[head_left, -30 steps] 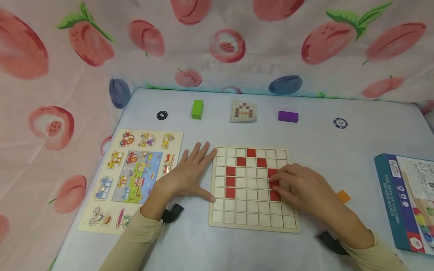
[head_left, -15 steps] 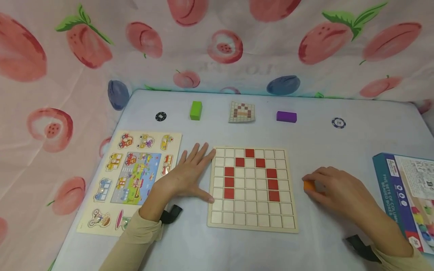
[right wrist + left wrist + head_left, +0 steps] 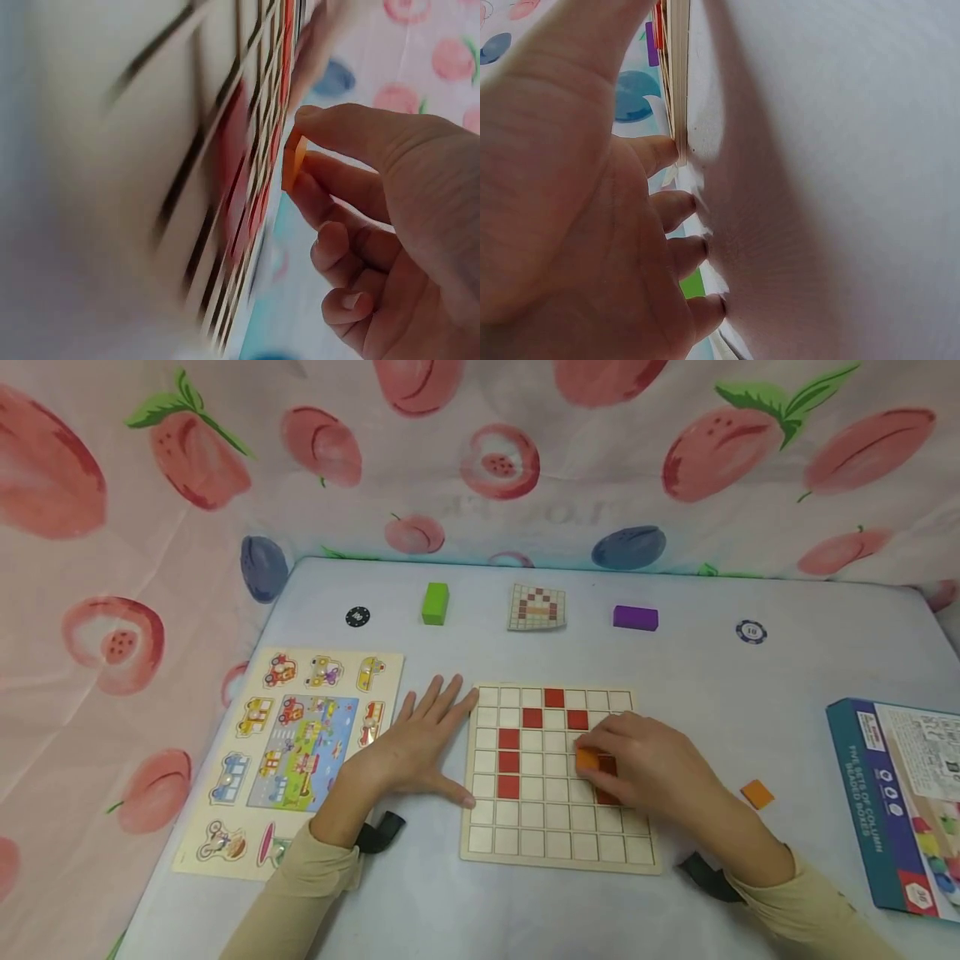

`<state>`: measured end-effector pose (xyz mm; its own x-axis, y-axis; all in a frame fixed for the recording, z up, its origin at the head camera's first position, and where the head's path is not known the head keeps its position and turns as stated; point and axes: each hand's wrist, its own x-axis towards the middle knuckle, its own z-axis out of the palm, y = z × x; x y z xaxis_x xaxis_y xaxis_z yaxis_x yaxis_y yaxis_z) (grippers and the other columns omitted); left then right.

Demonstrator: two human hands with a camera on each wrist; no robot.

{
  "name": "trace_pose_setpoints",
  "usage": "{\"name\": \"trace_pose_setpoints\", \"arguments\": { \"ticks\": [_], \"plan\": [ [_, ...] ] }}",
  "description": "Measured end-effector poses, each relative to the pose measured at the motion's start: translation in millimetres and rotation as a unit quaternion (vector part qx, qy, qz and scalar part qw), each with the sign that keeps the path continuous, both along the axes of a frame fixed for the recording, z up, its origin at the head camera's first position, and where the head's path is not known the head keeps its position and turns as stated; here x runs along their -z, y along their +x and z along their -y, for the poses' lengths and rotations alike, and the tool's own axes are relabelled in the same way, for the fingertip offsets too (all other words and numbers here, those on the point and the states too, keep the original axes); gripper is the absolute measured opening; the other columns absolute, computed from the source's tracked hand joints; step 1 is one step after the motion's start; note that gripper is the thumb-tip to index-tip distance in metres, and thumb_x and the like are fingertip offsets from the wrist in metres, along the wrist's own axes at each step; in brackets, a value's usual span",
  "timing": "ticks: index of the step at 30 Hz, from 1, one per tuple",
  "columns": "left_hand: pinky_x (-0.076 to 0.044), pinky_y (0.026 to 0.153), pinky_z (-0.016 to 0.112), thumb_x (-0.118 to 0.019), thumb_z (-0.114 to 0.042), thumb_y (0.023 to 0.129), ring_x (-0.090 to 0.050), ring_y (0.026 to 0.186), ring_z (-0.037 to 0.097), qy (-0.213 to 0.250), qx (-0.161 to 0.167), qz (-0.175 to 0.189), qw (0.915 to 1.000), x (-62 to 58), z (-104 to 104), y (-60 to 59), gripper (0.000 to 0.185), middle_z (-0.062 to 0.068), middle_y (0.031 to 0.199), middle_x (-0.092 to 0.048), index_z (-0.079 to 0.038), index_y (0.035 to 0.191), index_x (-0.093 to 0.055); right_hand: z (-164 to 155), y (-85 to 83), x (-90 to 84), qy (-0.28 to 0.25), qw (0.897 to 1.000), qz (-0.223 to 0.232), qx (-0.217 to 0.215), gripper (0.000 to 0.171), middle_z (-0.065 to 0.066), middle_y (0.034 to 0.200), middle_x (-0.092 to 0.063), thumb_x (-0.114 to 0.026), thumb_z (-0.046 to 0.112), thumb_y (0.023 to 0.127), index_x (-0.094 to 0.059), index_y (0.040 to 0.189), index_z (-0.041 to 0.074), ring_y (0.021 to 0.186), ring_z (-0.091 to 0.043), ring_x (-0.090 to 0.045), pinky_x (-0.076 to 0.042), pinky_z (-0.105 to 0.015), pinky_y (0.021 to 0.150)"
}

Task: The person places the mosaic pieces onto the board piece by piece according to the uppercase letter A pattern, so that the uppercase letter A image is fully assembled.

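1. Pinching an orange tile (image 3: 587, 759), the right hand (image 3: 645, 766) hovers over the grid board's (image 3: 558, 843) right half.
2. Flat, fingers spread, the left hand (image 3: 420, 745) rests against the board's left edge.

Beige long sleeves (image 3: 300, 893) cover 2 arms, with what look like black wrist straps (image 3: 378, 832).

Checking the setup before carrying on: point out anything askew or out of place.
The pattern card at the table's far edge curls up along its near edge rather than lying flat. One loose orange tile lies on the cloth right of the grid board. Nothing looks spilled or damaged.
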<state>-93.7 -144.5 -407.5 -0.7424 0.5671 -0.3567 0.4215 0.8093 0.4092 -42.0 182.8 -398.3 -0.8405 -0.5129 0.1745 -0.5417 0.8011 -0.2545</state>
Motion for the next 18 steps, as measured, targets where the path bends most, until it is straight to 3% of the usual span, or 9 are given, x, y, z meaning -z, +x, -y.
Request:
{"name": "trace_pose_setpoints", "arguments": {
  "ticks": [4, 8, 12, 18],
  "plan": [
    [-0.002, 0.135, 0.066, -0.093, -0.067, 0.068, 0.009, 0.169, 0.038, 0.0, 0.0, 0.001, 1.0, 0.2, -1, 0.1, 0.144, 0.012, 0.182, 0.006, -0.016, 0.174, -0.008, 33, -6.6, 3.9, 0.002, 0.999, 0.011, -0.036, 0.024, 0.003, 0.095, -0.076, -0.09, 0.025, 0.084, -0.083, 0.104, 0.016, 0.085, -0.014, -0.068, -0.061, -0.032, 0.074],
    [-0.002, 0.136, 0.066, -0.093, -0.067, 0.069, 0.009, 0.169, 0.038, 0.002, -0.001, 0.005, 1.0, 0.5, -1, -0.1, 0.144, 0.011, 0.182, 0.006, -0.017, 0.174, -0.009, 54, -12.0, 8.9, 0.008, 0.999, 0.026, -0.044, 0.018, 0.005, 0.095, -0.078, -0.091, 0.025, 0.084, -0.083, 0.098, 0.018, 0.086, -0.014, -0.071, -0.062, -0.03, 0.074],
    [-0.002, 0.136, 0.065, -0.092, -0.068, 0.069, 0.009, 0.169, 0.038, -0.002, -0.001, 0.007, 1.0, -0.6, -1, -0.5, 0.144, 0.011, 0.182, 0.007, -0.017, 0.174, -0.008, 58, -12.5, 11.0, 0.005, 0.999, 0.029, -0.045, 0.013, 0.008, 0.092, -0.078, -0.091, 0.026, 0.084, -0.084, 0.091, 0.019, 0.086, -0.012, -0.071, -0.061, -0.027, 0.072],
    [-0.001, 0.136, 0.066, -0.093, -0.067, 0.068, 0.01, 0.169, 0.038, -0.005, -0.002, 0.006, 1.0, -0.1, 0, -0.5, 0.145, 0.011, 0.182, 0.008, -0.017, 0.174, -0.007, 43, -4.5, 8.0, 0.004, 0.998, 0.047, -0.035, 0.012, 0.009, 0.099, -0.077, -0.09, 0.026, 0.086, -0.085, 0.097, 0.023, 0.094, -0.012, -0.069, -0.062, -0.032, 0.08]
  ]
}}
